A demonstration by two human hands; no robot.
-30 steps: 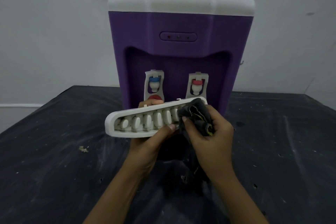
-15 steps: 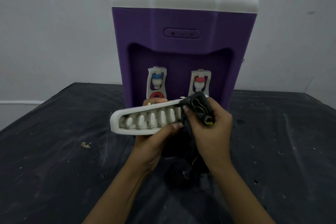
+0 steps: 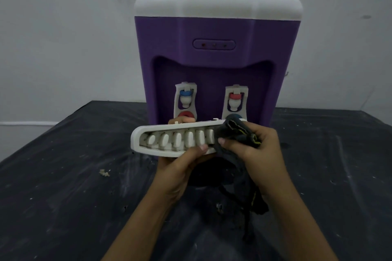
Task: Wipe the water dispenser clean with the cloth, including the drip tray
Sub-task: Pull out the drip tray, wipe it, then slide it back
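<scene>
L hand (image 3: 178,167) holds drip tray (image 3: 169,141); R hand (image 3: 261,152) presses cloth (image 3: 235,131).

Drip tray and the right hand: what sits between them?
In the head view, a dark cloth, gripped by the right hand, lies between it and the drip tray, covering the tray's right end.

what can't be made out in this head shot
Head view only:
- Right end of the drip tray: covered by the cloth and the right hand.
- Most fingers of the left hand: behind the drip tray.
- Floor of the water dispenser recess: hidden by the drip tray and both hands.
- Panel lights: too small and dim to tell if lit.
</scene>
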